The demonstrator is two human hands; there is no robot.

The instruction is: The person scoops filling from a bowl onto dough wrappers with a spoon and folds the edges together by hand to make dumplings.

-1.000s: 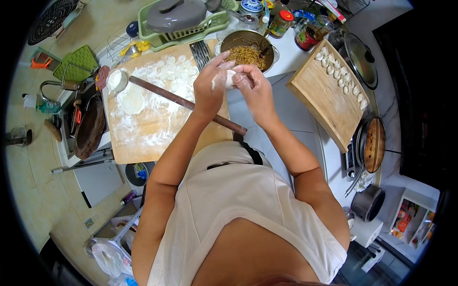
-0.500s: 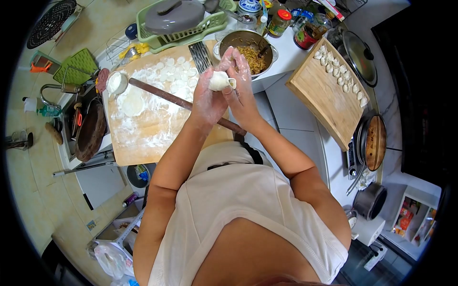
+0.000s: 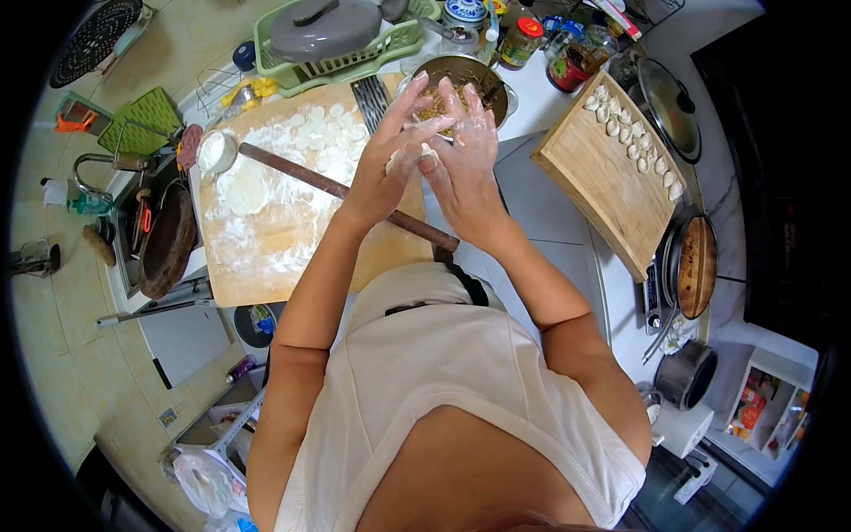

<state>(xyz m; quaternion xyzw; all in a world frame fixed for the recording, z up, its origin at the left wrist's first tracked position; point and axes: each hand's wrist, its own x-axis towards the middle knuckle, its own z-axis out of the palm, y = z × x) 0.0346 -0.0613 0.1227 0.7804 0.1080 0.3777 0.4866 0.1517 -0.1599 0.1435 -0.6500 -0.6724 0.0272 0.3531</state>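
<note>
Have just spread left hand [image 3: 390, 152] and right hand [image 3: 463, 158] wider by the pot [image 3: 508, 101]. Still holding dough [image 3: 426, 150] between them, mostly hidden, so not let go yet.

Grey lid [image 3: 328, 37] in a green rack [image 3: 406, 41]

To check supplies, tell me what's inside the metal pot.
Inside the metal pot: chopped brownish filling and a dark utensil; the left hand and right hand hide much of it.

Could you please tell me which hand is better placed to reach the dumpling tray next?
Probably the right hand: it is nearer the tray, while the left hand is farther away, towards the board.
</note>
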